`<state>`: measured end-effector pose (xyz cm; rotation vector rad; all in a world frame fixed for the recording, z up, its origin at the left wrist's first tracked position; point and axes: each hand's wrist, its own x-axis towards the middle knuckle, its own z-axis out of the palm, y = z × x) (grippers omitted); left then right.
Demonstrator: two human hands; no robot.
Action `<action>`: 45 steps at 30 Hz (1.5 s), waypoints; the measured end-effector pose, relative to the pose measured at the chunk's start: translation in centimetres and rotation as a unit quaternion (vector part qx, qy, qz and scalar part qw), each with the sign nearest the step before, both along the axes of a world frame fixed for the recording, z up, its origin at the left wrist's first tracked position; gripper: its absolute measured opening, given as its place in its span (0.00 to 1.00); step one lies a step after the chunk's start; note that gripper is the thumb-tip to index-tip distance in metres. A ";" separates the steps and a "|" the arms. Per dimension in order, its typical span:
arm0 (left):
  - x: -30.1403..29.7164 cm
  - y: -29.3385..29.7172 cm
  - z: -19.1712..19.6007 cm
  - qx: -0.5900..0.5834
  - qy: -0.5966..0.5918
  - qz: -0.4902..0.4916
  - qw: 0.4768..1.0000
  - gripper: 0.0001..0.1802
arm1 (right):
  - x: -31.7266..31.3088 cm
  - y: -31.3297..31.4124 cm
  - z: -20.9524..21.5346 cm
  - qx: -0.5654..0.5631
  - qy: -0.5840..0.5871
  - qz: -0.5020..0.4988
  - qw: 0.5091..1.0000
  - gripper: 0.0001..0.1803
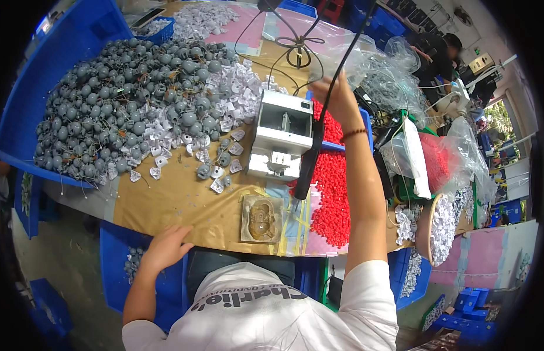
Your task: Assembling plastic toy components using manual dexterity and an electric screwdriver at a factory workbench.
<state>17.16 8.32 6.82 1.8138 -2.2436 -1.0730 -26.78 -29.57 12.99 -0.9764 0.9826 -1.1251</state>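
Observation:
My left hand (168,245) lies at the near edge of the table on brown paper, fingers stretched and nothing in them. My right hand (344,105) reaches far over the table, past a blue tray of red pieces (327,123). Its fingers are apart near clear plastic, and a black cable (336,73) crosses in front of them. Between my arms stands a white machine (282,131) with an open front. Before it, at the table edge, sits a square metal block (261,219) with a rounded hollow. More small red pieces (330,202) are spread beside the block.
A large heap of grey round parts (120,105) with thin wires fills the left, spilling from a blue bin (41,76). Small white parts (240,88) lie beside it. Right of my arm are plastic bags (395,70) and a tub of white parts (441,231). Another person (436,58) works beyond.

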 end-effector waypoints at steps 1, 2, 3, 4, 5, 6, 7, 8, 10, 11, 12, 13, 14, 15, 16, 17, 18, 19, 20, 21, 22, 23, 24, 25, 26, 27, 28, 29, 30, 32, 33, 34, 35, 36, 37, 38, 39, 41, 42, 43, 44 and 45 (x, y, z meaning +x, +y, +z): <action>-0.7 -0.4 0.0 -0.009 0.010 -0.009 1.000 0.26 | 0.9 -0.5 2.0 -0.036 -0.058 0.074 0.995 0.51; -1.4 -0.8 -0.2 -0.016 0.020 -0.016 1.000 0.25 | 1.5 -1.0 3.5 -0.059 -0.086 0.112 0.988 0.55; -2.1 -1.1 -0.3 -0.024 0.030 -0.024 0.999 0.25 | 1.7 -0.8 4.7 -0.050 -0.070 0.079 0.993 0.53; -2.7 -1.6 0.1 -0.022 0.049 -0.031 0.998 0.25 | 1.8 -0.5 5.3 -0.032 -0.013 0.010 0.999 0.50; -2.8 -1.9 0.1 -0.025 0.060 -0.031 0.997 0.25 | 1.8 -0.3 5.6 -0.014 0.044 -0.060 0.997 0.46; -2.8 -2.2 0.1 -0.027 0.070 -0.032 0.997 0.25 | 1.3 0.0 5.2 -0.036 0.057 -0.127 0.990 0.43; -2.8 -2.6 -0.1 -0.036 0.074 -0.031 0.996 0.25 | 0.1 0.5 4.6 -0.060 0.073 -0.198 0.976 0.39; -2.8 -2.9 -0.4 -0.047 0.075 -0.024 0.996 0.25 | -0.7 1.1 3.8 -0.081 0.087 -0.264 0.957 0.35; -3.0 -3.7 -0.8 -0.074 0.075 -0.008 0.994 0.25 | -2.4 3.0 2.3 -0.131 0.075 -0.297 0.943 0.27; -3.2 -4.2 -1.2 -0.102 0.069 -0.002 0.992 0.25 | -2.4 4.2 1.6 -0.145 0.070 -0.298 0.941 0.24; -3.4 -4.7 -1.7 -0.129 0.063 0.003 0.990 0.25 | -2.4 5.7 0.9 -0.158 0.065 -0.300 0.938 0.22; -4.0 -5.4 -2.7 -0.169 0.055 0.002 0.984 0.25 | -2.1 7.3 0.3 -0.163 0.063 -0.291 0.941 0.20; -4.9 -6.2 -3.6 -0.210 0.045 0.003 0.977 0.25 | -2.4 8.8 -0.7 -0.167 0.070 -0.278 0.943 0.18; -5.9 -7.0 -4.5 -0.251 0.035 0.005 0.967 0.25 | -2.7 10.3 -1.8 -0.172 0.078 -0.265 0.946 0.16; -7.1 -7.8 -5.0 -0.293 0.018 0.013 0.956 0.25 | -3.0 11.8 -3.1 -0.173 0.086 -0.247 0.949 0.15; -7.5 -8.5 -6.2 -0.312 0.004 0.025 0.950 0.25 | -2.9 13.2 -4.6 -0.168 0.105 -0.225 0.954 0.14; -8.1 -9.4 -7.5 -0.331 -0.004 0.034 0.943 0.25 | -3.3 14.7 -5.9 -0.159 0.194 -0.189 0.950 0.14; -8.4 -10.2 -9.4 -0.329 -0.008 0.047 0.943 0.26 | -3.5 16.1 -7.2 -0.157 0.315 -0.138 0.926 0.13; -8.5 -10.6 -10.0 -0.325 -0.012 0.054 0.944 0.25 | -3.9 17.5 -8.6 -0.170 0.457 -0.082 0.870 0.12; -8.5 -11.0 -10.5 -0.321 -0.018 0.062 0.945 0.24 | -4.0 19.1 -9.8 -0.193 0.566 -0.025 0.801 0.12; -8.5 -11.2 -10.5 -0.317 -0.023 0.064 0.946 0.21 | -3.9 20.4 -11.0 -0.209 0.623 0.012 0.754 0.12; -8.5 -11.0 -10.6 -0.308 -0.024 0.056 0.949 0.20 | -3.9 21.5 -12.2 -0.220 0.659 0.032 0.719 0.13; -8.5 -10.8 -10.6 -0.299 -0.025 0.049 0.953 0.18 | -3.8 22.3 -13.4 -0.229 0.677 0.039 0.698 0.13; -8.2 -10.2 -10.4 -0.288 -0.024 0.034 0.957 0.18 | -3.7 22.6 -14.4 -0.231 0.684 0.036 0.691 0.12; -8.1 -9.6 -10.0 -0.278 -0.017 0.025 0.960 0.17 | -3.7 22.9 -15.3 -0.232 0.692 0.031 0.683 0.11; -8.0 -9.1 -9.5 -0.268 -0.010 0.016 0.963 0.17 | -3.9 23.1 -16.1 -0.236 0.692 0.025 0.682 0.10; -7.8 -8.1 -8.6 -0.257 -0.002 0.017 0.966 0.17 | -3.9 23.2 -16.6 -0.240 0.688 0.024 0.685 0.09; -7.6 -7.4 -8.3 -0.249 0.006 0.019 0.968 0.17 | -3.9 23.2 -16.9 -0.245 0.685 0.021 0.686 0.09; -7.5 -6.7 -7.9 -0.242 0.014 0.021 0.970 0.17 | -4.1 23.3 -17.0 -0.248 0.681 0.021 0.689 0.08; -7.2 -5.8 -7.9 -0.228 0.037 0.032 0.972 0.17 | -4.4 23.5 -16.8 -0.247 0.668 0.011 0.702 0.07; -7.2 -5.4 -7.7 -0.219 0.053 0.038 0.974 0.17 | -4.5 23.6 -16.8 -0.241 0.659 0.000 0.712 0.07; -7.5 -5.1 -7.3 -0.203 0.078 0.046 0.975 0.17 | -4.6 23.8 -16.8 -0.244 0.653 -0.010 0.717 0.06; -8.3 -4.9 -6.7 -0.192 0.104 0.046 0.975 0.17 | -4.8 24.0 -16.8 -0.247 0.647 -0.020 0.722 0.05; -9.0 -4.8 -6.2 -0.181 0.130 0.045 0.974 0.17 | -4.9 24.1 -16.9 -0.258 0.643 -0.031 0.721 0.04; -10.5 -4.9 -5.2 -0.175 0.154 0.039 0.972 0.18 | -4.9 24.0 -16.8 -0.264 0.635 -0.040 0.725 0.04; -11.9 -5.2 -4.9 -0.180 0.170 0.026 0.968 0.19 | -4.9 23.9 -16.7 -0.271 0.627 -0.049 0.729 0.04; -13.3 -5.4 -4.6 -0.185 0.186 0.014 0.965 0.19 | -4.8 23.8 -16.6 -0.277 0.619 -0.058 0.732 0.04; -15.6 -6.0 -5.4 -0.200 0.184 -0.012 0.962 0.19 | -4.2 23.9 -15.5 -0.269 0.581 -0.079 0.764 0.05; -16.4 -6.3 -5.9 -0.204 0.177 -0.020 0.963 0.20 | -4.1 24.0 -15.2 -0.263 0.559 -0.088 0.782 0.06; -16.9 -6.8 -6.3 -0.199 0.155 -0.017 0.968 0.21 | -4.0 24.3 -14.8 -0.255 0.536 -0.099 0.798 0.07; -17.1 -7.0 -6.6 -0.197 0.142 -0.013 0.970 0.22 | -3.2 24.7 -13.8 -0.233 0.502 -0.094 0.828 0.07; -17.2 -7.0 -6.8 -0.194 0.130 -0.008 0.972 0.23 | -2.5 25.1 -13.2 -0.231 0.466 -0.084 0.850 0.07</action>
